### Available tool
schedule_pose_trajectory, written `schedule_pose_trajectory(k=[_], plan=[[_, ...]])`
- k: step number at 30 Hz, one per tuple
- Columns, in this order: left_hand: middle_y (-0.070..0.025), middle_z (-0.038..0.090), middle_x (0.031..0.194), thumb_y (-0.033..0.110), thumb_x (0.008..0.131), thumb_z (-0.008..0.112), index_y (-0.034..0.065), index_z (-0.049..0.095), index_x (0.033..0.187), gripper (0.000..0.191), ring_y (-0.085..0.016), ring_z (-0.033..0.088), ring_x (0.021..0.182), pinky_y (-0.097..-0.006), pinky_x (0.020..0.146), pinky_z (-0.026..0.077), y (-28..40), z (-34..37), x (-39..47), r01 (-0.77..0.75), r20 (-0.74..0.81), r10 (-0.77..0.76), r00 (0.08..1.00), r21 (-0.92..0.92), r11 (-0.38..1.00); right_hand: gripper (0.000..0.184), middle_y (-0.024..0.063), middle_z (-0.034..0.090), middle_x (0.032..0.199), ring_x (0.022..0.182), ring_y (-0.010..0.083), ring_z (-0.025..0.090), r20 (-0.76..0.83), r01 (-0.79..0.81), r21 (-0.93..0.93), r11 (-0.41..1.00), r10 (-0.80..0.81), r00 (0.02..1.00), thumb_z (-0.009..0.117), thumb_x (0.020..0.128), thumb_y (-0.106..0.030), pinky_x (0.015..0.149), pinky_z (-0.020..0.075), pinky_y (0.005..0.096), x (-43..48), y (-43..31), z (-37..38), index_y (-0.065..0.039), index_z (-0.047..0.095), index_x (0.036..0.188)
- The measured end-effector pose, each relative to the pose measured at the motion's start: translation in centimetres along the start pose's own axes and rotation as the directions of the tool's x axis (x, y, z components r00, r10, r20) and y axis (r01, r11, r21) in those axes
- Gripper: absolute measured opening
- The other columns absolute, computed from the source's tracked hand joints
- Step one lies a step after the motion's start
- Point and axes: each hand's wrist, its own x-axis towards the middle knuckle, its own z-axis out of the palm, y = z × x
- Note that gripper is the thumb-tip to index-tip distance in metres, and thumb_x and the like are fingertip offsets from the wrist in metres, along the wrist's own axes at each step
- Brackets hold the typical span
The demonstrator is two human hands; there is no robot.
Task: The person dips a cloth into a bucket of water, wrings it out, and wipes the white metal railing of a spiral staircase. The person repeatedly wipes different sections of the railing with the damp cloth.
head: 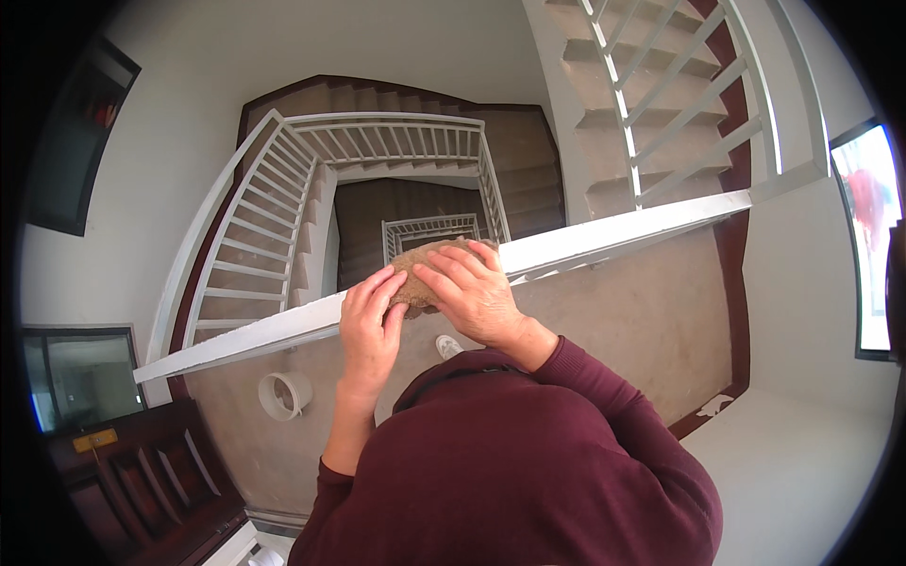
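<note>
A brown cloth [419,281] lies folded over the white handrail [609,230] of a stair landing. At its left end, my left hand [371,322] grips the cloth's edge, with the thumb on the near side and fingers over the top. My right hand [478,293] lies across the cloth's right part, fingers spread and pressing it onto the rail; its thumb is hidden. The cloth hides the stretch of rail beneath it.
Beyond the handrail the stairwell drops several flights, edged by white balusters [386,141]. A white bucket [285,396] with something brownish inside stands on the landing floor [637,318] at left. Steps [651,92] climb at upper right. A dark panelled door [148,481] is at lower left.
</note>
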Motion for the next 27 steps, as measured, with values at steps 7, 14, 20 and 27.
schedule_pose_trajectory(k=[7,14,20,27], plan=[[-0.0099,0.063,0.13,-0.002,0.076,0.075,0.0084,0.067,0.125,0.05,-0.032,0.059,0.114,-0.0432,0.1,0.048,4.1,3.3,2.8,-0.065,0.117,0.063,0.991,0.016,0.998,0.048,0.0096,0.064,0.128,0.127,0.0284,0.056,0.068,-0.019,0.043,0.999,0.016,0.998,0.072,0.079,-0.013,0.112,0.0367,0.0536,-1.7,4.5,-4.2,-0.011,0.065,0.127],[-0.0113,0.054,0.142,0.004,0.076,0.078,0.0081,0.058,0.139,0.067,-0.033,0.053,0.125,-0.0455,0.101,0.045,10.9,12.1,7.8,-0.307,0.187,0.306,0.933,-0.026,0.951,0.052,0.0058,0.064,0.126,0.13,0.0281,0.055,0.007,-0.226,-0.017,0.974,0.226,0.974,0.069,0.076,-0.002,0.119,0.0258,0.0584,-6.2,11.6,-12.0,-0.014,0.066,0.127],[-0.011,0.062,0.133,0.003,0.089,0.057,0.0045,0.053,0.144,0.055,-0.029,0.059,0.118,-0.044,0.097,0.047,18.3,21.8,15.1,-0.498,0.181,0.564,0.806,-0.307,0.811,0.049,0.0087,0.064,0.13,0.134,0.0319,0.053,-0.276,-0.427,-0.139,0.894,0.379,0.883,0.058,0.078,0.002,0.119,0.0224,0.0568,-9.9,19.1,-19.6,-0.011,0.066,0.124],[-0.0096,0.065,0.133,0.011,0.091,0.059,0.0056,0.059,0.137,0.046,-0.029,0.06,0.122,-0.0455,0.095,0.047,22.8,26.8,14.9,-0.554,0.36,0.564,0.743,-0.142,0.821,0.048,0.0129,0.053,0.147,0.147,0.0407,0.036,-0.355,-0.597,-0.084,0.798,0.536,0.766,0.057,0.083,-0.005,0.121,0.0217,0.0572,-13.2,23.5,-19.2,-0.01,0.064,0.13]])
